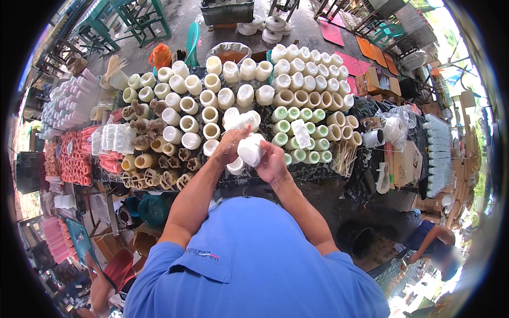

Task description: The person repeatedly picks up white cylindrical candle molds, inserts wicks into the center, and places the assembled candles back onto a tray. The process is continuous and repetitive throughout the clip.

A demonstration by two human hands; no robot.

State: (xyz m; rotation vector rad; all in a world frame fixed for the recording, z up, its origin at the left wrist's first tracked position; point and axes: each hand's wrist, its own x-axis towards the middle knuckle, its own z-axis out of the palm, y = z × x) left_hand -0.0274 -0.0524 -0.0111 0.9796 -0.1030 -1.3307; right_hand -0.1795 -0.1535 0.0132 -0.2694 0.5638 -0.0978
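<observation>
In front of my chest, my right hand [273,163] is closed round the right side of a short white wax cylinder [251,150], which looks like a candle and is tilted. On its other side my left hand [229,144] has its fingers curled close to the cylinder, against a crumpled white cloth-like piece [238,120]. Whether its fingertips also touch the cylinder is hidden. Another white cylinder [235,166] is partly visible just below my hands. Beyond them, rows of cream hollow wax cylinders [210,114] stand on the table.
Green-topped cylinders [295,113] stand right of my hands, with a folded white sheet [301,133] on them. Brown shaped wax pieces [140,127] and orange-red pieces [74,159] fill the left. Clear plastic [400,124] and cardboard [405,164] lie right. Another person [435,238] is at lower right.
</observation>
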